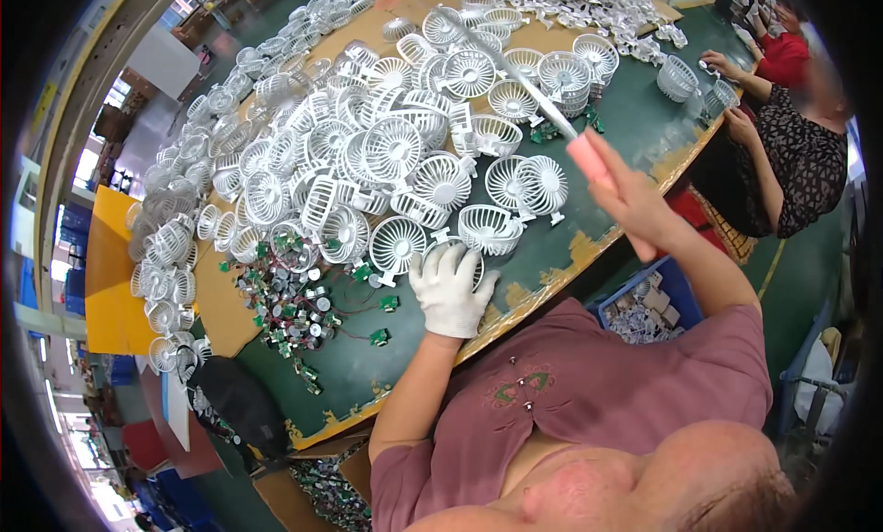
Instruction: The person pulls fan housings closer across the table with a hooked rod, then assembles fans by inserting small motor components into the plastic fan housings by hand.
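Note:
My left hand point(452, 291), in a white glove, rests over a white plastic fan housing point(475, 267) at the table's near edge, fingers bent onto it and covering most of it. Raised at the right, my bare right hand point(627, 196) is closed round the orange-pink handle of a long metal-shafted tool point(538, 95). The shaft slants up and left above the table; its far end is blurred, so its kind cannot be told. A large heap of white fan housings point(393, 148) lies just beyond my left hand. Small motors with wires and green circuit boards point(308, 311) are piled to its left.
The green table point(607, 169) has a worn yellow edge. Small white parts point(579, 8) are heaped at the far side. A blue bin point(655, 307) of pieces stands right of my body. Two people sit at the right; one in a patterned top point(796, 155) is near a housing point(678, 79).

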The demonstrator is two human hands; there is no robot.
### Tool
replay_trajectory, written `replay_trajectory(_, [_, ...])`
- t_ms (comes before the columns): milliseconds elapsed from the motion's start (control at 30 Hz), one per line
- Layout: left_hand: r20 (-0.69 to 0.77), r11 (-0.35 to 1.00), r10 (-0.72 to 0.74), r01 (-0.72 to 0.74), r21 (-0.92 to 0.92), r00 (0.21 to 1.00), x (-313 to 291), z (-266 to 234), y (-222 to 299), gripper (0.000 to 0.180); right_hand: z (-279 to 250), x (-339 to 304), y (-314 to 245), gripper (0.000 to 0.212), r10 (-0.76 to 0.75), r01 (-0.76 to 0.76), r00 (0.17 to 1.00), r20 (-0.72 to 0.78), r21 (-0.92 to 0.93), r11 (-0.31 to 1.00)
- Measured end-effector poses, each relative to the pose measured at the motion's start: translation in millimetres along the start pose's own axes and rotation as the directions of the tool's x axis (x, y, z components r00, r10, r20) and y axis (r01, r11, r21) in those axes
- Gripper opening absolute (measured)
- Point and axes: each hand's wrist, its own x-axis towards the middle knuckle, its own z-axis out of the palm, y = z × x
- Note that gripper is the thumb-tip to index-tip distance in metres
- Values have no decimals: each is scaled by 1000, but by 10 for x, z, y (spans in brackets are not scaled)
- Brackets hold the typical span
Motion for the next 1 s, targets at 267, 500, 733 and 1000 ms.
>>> replay_trajectory(267, [6,999,-4,5,-54,1000,-11,37,-10,39,161,-102,197,73,124,-119,987,102,-53,991])
replay_trajectory(500, [18,999,-26,27,-39,999,-21,-3,-43,38,62,-162,-115,72,2,1,987,161,-20,1000])
replay_trajectory(733, [38,998,-39,41,-46,999,-34,4,-39,39,197,1194,117,62,-130,116,989,-69,-185,976])
replay_trajectory(1000, [52,996,-67,70,-51,996,-103,36,-84,35,697,2946,177,43,20,-40,997,-76,-263,964])
